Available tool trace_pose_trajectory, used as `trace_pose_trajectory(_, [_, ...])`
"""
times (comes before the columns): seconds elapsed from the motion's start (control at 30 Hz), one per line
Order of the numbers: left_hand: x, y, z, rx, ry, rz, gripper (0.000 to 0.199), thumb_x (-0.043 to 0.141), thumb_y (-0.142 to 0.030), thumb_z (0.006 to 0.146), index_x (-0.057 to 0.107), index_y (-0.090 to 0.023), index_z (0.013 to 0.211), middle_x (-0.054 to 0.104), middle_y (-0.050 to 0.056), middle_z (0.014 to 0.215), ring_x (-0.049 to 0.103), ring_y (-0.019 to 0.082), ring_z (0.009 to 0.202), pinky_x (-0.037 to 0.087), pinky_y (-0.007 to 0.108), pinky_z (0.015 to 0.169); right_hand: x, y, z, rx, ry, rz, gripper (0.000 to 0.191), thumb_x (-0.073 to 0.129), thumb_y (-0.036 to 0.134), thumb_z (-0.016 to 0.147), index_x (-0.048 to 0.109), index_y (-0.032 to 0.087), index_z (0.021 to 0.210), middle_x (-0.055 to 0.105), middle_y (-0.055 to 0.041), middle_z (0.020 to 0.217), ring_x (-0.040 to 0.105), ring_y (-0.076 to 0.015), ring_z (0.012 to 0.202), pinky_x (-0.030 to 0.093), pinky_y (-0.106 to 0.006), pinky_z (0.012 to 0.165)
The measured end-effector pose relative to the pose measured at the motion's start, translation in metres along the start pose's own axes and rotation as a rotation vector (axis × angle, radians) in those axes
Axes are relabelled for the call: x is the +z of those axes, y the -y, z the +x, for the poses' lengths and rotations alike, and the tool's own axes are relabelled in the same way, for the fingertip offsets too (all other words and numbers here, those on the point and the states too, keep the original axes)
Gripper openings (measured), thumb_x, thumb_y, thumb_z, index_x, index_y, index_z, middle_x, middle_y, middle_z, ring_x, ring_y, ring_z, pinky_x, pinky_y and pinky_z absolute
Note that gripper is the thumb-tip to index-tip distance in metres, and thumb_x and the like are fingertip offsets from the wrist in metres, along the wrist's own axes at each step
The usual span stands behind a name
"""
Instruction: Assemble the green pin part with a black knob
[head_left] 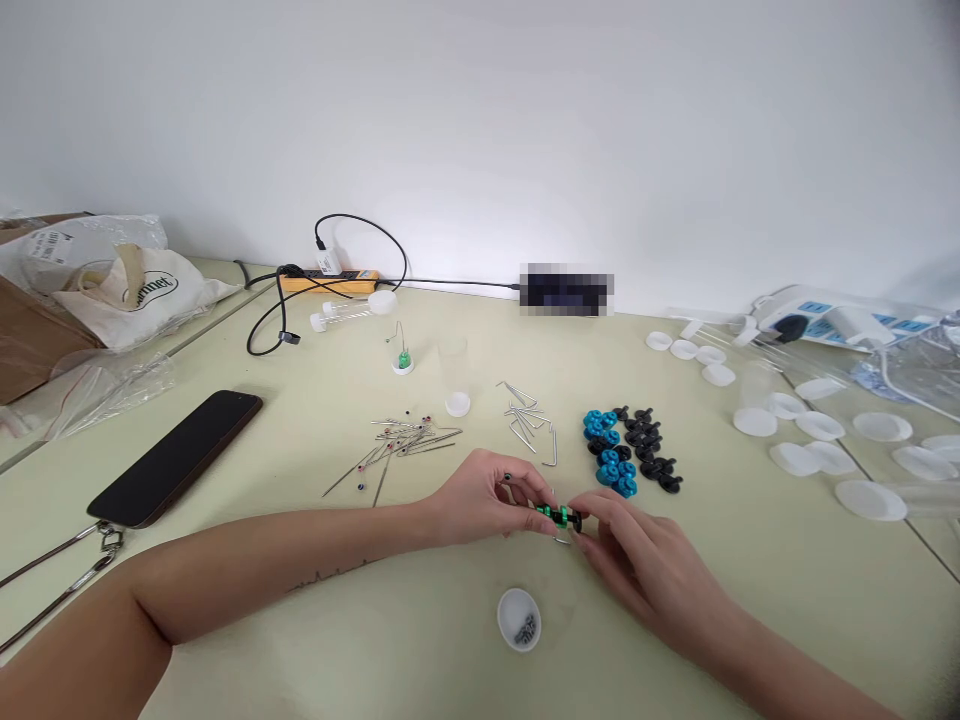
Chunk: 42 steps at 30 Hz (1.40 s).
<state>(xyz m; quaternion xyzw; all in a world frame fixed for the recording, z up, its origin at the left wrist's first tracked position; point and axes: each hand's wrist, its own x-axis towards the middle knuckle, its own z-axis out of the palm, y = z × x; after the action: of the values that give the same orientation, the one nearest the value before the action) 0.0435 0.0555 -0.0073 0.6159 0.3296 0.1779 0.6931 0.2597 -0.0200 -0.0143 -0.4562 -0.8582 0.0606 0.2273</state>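
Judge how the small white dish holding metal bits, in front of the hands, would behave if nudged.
The white dish looks like light plastic, so it would probably slide easily on the smooth-looking tabletop. Its shallow shape suggests it is unlikely to tip from a gentle push. The metal bits seem loose, so they may shift or rattle.

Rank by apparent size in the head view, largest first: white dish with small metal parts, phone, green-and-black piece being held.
1. Phone
2. White dish
3. Green-and-black piece, judged on its visible part only
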Motion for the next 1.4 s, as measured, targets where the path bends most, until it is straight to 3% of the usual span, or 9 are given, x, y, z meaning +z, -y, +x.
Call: trace_pose_trajectory(1.4, [0.0004, -0.0023, -0.0009, -0.003, -0.01, 0.006, 0.042, 0.077, -0.042, 0.062, 0.067, -0.011, 0.088, 0.065, 0.006, 0.086, 0.054, 0.005, 0.064, 0.042, 0.014, 0.053, -0.0004, 0.0008, 0.002, -0.009, -0.02, 0.002, 0.018, 0.045, 0.019, 0.092, 0.044, 0.021, 0.109, 0.057, 0.0026, 0.095, 0.051, -0.001, 0.069, 0.036, -0.014, 0.058])
